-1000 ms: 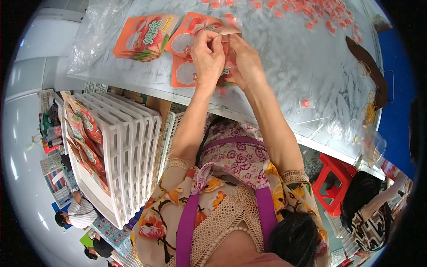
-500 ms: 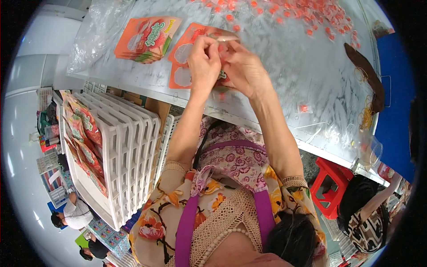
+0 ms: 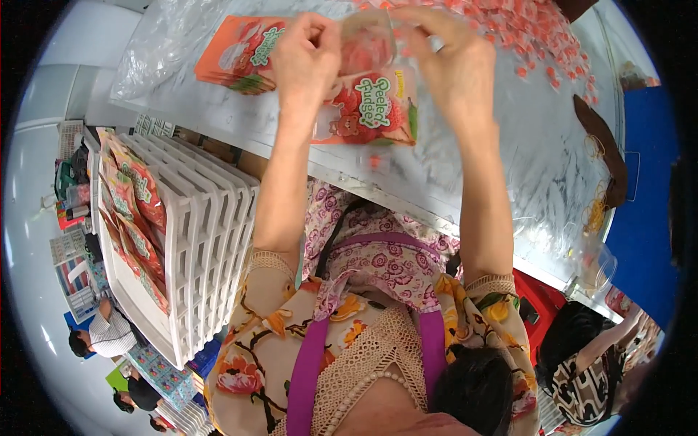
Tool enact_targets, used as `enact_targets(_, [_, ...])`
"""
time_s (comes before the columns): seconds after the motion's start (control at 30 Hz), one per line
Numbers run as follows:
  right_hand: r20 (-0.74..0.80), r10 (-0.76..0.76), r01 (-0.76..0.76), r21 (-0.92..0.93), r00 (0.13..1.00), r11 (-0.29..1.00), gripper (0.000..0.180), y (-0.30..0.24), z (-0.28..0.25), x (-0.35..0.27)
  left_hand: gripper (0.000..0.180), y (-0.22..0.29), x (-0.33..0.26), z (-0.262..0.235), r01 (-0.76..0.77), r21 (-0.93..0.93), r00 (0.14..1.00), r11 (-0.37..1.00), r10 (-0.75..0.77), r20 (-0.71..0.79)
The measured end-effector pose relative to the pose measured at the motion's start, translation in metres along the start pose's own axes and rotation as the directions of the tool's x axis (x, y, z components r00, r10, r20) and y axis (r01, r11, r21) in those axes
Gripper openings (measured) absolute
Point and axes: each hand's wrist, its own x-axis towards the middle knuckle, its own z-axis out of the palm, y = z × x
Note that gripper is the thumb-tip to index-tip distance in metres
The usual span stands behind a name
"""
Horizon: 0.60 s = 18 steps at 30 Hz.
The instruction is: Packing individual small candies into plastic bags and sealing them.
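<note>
My left hand [image 3: 307, 57] and my right hand [image 3: 452, 64] both grip the top of an orange snack pouch [image 3: 372, 102] with a clear window, held up above the plastic-covered table [image 3: 509, 160]. The pouch hangs between the hands, its printed front toward me. A stack of matching orange pouches [image 3: 240, 54] lies flat on the table to the left of my left hand. Several small pink-red candies [image 3: 531, 33] are scattered on the table beyond my right hand.
A white slatted plastic crate [image 3: 196, 247] holding upright filled pouches [image 3: 131, 211] stands on my left. Rubber bands [image 3: 596, 211] and a brown object [image 3: 600, 138] lie at the table's right side. A red stool [image 3: 538, 305] and other people sit lower right and lower left.
Both hands have lifted the pouch off the table and brought it nearer to me; it now hangs upright between them instead of lying flat.
</note>
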Motion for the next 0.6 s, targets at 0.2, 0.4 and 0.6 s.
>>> enact_targets(0.2, [0.203, -0.043, 0.11, -0.331, 0.978, 0.937, 0.023, 0.15, 0.044, -0.015, 0.011, 0.029, 0.019, -0.037, 0.055, 0.067, 0.998, 0.996, -0.056, 0.013])
enact_targets(0.4, [0.27, 0.065, 0.038, -0.358, 0.961, 0.933, 0.017, 0.15, 0.041, -0.036, 0.008, 0.028, 0.012, -0.054, -0.074, -0.117, 0.974, 0.99, 0.097, 0.205])
enact_targets(0.6, [0.508, -0.042, 0.087, -0.064, 0.861, 0.994, 0.03, 0.043, 0.004, -0.132, 0.007, 0.044, 0.006, -0.055, 0.012, -0.111, 0.97, 0.994, 0.016, 0.242])
